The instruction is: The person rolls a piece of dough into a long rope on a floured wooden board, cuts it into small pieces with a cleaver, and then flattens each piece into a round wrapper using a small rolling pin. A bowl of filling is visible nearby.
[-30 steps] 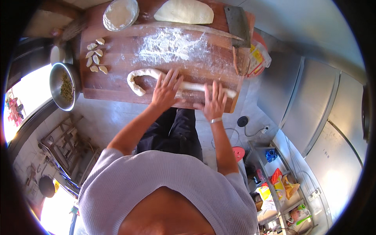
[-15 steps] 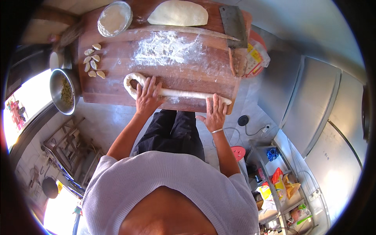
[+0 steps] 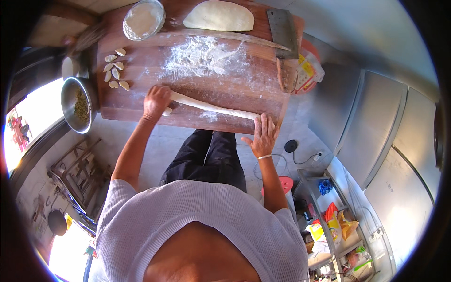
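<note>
A long rope of dough [image 3: 211, 107] lies near the front edge of the wooden board [image 3: 117, 96], slanting slightly down to the right. My left hand [image 3: 157, 101] is curled over its left end, and a small pale tip of dough pokes out beside the wrist. The fingers of my right hand [image 3: 264, 135] lie outstretched on the rope's right end, with the thumb held apart. Scattered flour [image 3: 204, 57] covers the board beyond the rope. Several small filled dumplings [image 3: 115, 66] sit at the left of the board.
A large dough slab [image 3: 218, 16], a bowl of flour [image 3: 144, 19], a tapered rolling pin [image 3: 235, 37] and a cleaver [image 3: 283, 33] lie at the back. A metal bowl of green filling [image 3: 80, 105] stands left of the board. Shelves [image 3: 338, 218] stand at lower right.
My left hand has moved left and closed around the rope's end. The loop at that end is pulled out and the rope is straighter. My right hand stays at the right end.
</note>
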The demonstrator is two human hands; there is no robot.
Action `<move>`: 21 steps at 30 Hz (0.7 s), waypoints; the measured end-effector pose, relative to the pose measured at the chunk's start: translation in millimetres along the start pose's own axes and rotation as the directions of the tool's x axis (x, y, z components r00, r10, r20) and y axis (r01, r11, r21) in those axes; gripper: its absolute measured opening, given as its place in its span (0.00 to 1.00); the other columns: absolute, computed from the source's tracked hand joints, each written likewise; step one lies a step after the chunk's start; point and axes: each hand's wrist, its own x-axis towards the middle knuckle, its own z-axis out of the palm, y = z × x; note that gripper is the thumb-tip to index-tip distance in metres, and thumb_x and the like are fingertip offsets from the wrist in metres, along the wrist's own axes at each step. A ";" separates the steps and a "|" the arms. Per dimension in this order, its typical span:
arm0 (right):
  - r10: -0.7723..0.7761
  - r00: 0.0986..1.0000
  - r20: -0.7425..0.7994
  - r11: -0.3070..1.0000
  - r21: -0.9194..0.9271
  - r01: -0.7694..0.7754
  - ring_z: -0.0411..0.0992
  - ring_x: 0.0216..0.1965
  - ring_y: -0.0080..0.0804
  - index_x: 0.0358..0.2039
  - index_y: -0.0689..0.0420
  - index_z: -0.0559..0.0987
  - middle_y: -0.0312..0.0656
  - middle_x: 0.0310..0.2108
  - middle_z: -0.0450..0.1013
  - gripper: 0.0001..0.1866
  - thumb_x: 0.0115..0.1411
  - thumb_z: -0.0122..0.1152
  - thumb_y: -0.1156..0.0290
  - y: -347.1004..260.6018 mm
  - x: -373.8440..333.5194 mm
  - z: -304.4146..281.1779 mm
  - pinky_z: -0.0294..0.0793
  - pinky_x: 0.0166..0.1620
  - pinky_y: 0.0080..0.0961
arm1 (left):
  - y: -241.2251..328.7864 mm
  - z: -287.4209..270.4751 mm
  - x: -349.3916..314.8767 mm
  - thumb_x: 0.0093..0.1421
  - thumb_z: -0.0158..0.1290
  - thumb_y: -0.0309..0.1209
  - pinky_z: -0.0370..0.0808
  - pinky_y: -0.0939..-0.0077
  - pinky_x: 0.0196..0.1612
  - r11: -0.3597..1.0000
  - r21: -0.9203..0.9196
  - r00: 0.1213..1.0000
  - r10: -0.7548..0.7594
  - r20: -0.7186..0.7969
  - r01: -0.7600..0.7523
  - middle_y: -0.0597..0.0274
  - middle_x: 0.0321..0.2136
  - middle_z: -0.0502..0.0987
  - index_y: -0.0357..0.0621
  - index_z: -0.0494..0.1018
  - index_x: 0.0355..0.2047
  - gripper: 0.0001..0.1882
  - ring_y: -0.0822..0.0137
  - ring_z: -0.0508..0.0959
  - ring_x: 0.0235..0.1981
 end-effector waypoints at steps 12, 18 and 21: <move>0.282 0.959 0.041 0.960 -0.005 -0.282 0.52 0.66 0.52 0.61 0.60 0.64 0.52 0.67 0.52 0.48 0.44 0.70 0.46 -31.8 33.3 -14.5 0.56 0.61 0.55 | 40.3 -28.0 19.3 0.47 0.63 0.36 0.61 0.55 0.63 0.965 0.167 0.920 -0.248 0.303 0.205 0.60 0.56 0.68 0.51 0.67 0.57 0.35 0.58 0.67 0.57; 0.081 0.996 0.022 0.981 0.175 -0.084 0.49 0.67 0.55 0.63 0.64 0.59 0.57 0.67 0.49 0.52 0.47 0.64 0.40 -113.0 71.9 3.0 0.51 0.62 0.59 | 123.5 -4.3 22.8 0.51 0.62 0.46 0.49 0.49 0.68 0.967 -0.094 0.943 -0.206 0.261 0.237 0.58 0.67 0.54 0.51 0.60 0.64 0.42 0.58 0.53 0.68; 0.090 0.992 -0.083 0.980 0.183 -0.074 0.52 0.66 0.55 0.63 0.62 0.58 0.58 0.66 0.51 0.56 0.44 0.64 0.35 -82.4 141.4 2.5 0.53 0.61 0.60 | 111.1 10.1 61.7 0.49 0.61 0.52 0.46 0.46 0.68 0.955 -0.085 0.950 -0.267 0.161 0.283 0.56 0.68 0.50 0.52 0.56 0.66 0.47 0.54 0.51 0.69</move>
